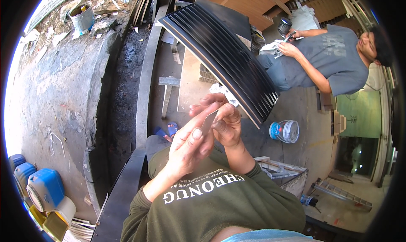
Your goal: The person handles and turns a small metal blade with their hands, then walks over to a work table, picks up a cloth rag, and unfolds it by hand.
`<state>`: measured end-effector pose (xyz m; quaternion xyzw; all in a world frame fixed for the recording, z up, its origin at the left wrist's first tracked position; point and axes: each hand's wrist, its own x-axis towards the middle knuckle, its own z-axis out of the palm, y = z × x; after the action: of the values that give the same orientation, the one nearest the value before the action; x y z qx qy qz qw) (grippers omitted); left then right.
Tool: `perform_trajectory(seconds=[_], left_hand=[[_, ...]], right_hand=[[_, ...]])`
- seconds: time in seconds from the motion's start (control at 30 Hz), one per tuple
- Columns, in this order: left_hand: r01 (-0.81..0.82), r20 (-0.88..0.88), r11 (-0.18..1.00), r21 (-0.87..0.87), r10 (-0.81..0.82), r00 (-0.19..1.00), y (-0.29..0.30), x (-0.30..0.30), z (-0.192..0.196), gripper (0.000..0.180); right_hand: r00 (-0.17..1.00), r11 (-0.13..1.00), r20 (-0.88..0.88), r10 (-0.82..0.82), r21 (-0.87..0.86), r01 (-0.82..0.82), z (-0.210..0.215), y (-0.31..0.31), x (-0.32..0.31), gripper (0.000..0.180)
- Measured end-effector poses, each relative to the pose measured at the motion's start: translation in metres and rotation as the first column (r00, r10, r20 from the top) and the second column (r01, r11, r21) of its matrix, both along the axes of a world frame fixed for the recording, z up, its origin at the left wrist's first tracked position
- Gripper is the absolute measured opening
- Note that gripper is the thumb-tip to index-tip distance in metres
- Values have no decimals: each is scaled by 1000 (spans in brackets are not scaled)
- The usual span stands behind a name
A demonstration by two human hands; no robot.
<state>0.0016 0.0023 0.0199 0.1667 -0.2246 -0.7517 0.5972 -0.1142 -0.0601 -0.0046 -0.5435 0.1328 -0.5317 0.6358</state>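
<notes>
In front of my chest, my left hand (191, 142) and my right hand (228, 124) are together, both closed on a small, thin, flat grey-brown piece (209, 121). It looks like folded sandpaper, though its kind is not certain. The left thumb lies along its near side, and the right fingers pinch its other edge. Just beyond my fingers, a long black panel (224, 56) with parallel ridges rests raised and slanting to the right. A crumpled white cloth (228, 94) shows between my hands and the panel's near edge.
At the right, a person (334, 58) in grey holds a spray gun (285, 27) and white cloth. A bucket (289, 131) stands on the floor. Blue jugs (45, 187) are at lower left. A metal beam (146, 85) runs beside a trench. A ladder (342, 194) lies lower right.
</notes>
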Motion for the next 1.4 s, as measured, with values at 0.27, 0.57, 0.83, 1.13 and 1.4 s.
perform_trajectory(seconds=[0.27,0.57,0.83,1.13,1.4], left_hand=[[68,-163,987,144,-44,986,1,2,-3,48],[14,-25,1000,19,-13,1000,1,3,-1,57],[93,-170,989,115,-73,983,1,6,-8,55],[-201,360,969,-143,240,901,-5,9,-5,65],[-126,557,914,-385,339,759,-6,14,-8,71]], right_hand=[[1000,1000,11,20,1,-20,-1,2,0,8],[977,982,-171,-128,-157,101,1,-4,-6,9],[992,989,-124,-35,-144,17,-6,-6,-6,11],[915,846,353,198,410,-341,-12,13,7,25],[792,604,540,286,540,-586,-3,19,8,17]])
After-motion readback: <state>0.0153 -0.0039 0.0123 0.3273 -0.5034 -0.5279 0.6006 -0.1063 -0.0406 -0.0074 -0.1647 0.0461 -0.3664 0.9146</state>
